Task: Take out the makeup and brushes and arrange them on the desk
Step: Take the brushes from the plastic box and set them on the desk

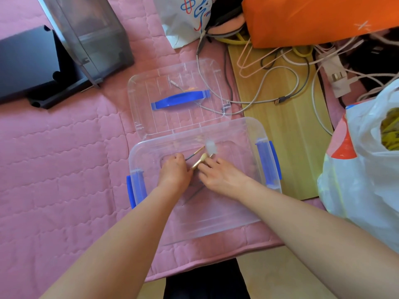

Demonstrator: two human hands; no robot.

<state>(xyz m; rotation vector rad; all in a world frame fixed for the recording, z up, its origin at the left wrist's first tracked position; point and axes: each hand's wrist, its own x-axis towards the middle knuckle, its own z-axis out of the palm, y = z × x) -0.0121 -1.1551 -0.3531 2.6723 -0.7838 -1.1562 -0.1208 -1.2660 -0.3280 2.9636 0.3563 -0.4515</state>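
Inside a clear plastic box (248, 134) with blue side latches, a thin brush (195, 153) with a dark handle and a gold brush (199, 162) with a pale head lie close together near the middle of the box floor, and a fluffy white brush head (210, 147) sits just behind them. The left hand (174, 169) is inside the box with its fingers curled around the handle end of the thin brush. The right hand (219, 175) is also inside the box, its fingertips against the gold brush; it is unclear whether they pinch it or only touch it. The box sits on a pink quilted mat (54, 158). Its clear lid (151, 83), with a blue handle, lies flat just behind it, and a white cable (298, 80) runs across the lid. A wooden desk top (280, 137) lies to the right, strewn with more cables. A white plastic bag (367, 180) stands at the far right, an orange bag (313, 18) at the top, and a grey see-through container (90, 33) beside a black case (28, 61) at the upper left.
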